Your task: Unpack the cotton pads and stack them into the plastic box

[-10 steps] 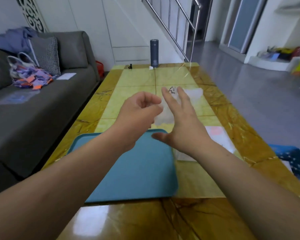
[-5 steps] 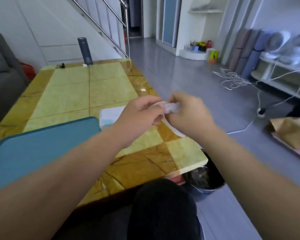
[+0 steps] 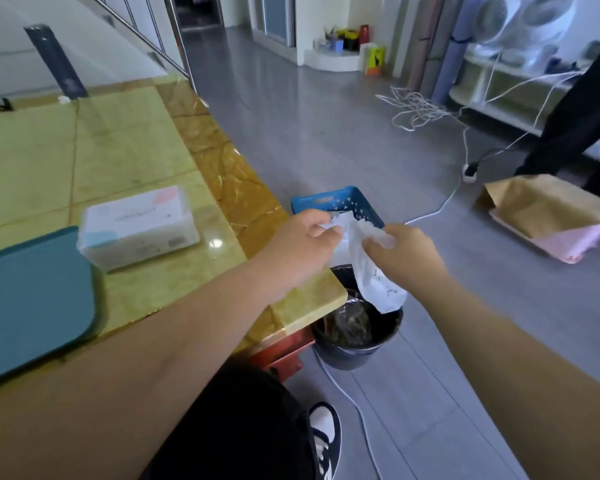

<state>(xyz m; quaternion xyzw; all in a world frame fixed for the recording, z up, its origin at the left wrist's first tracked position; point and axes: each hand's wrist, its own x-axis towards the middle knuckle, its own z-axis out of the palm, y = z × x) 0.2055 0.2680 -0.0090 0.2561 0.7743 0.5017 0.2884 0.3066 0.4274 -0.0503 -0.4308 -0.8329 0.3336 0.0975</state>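
Observation:
Past the table's right corner, my left hand [image 3: 300, 242] and my right hand [image 3: 404, 254] both pinch the top of a crumpled clear plastic wrapper [image 3: 374, 275]. The wrapper hangs down over a black waste bin [image 3: 357, 336] on the floor. On the yellow table [image 3: 125, 147], a clear plastic box [image 3: 137, 226] filled with white cotton pads stands beside a teal tray [image 3: 32, 299]. I cannot see any loose pads.
A blue perforated basket [image 3: 336, 202] sits on the floor behind the bin. A red stool [image 3: 281, 351] stands under the table corner. White cables [image 3: 420, 112] trail across the grey floor. A brown paper bag [image 3: 548, 206] lies to the right. A dark flask [image 3: 54, 60] stands at the table's far end.
My view has swung right, from the table to the floor beside it. Both hands carried the wrapper off the table and now hold it above the bin.

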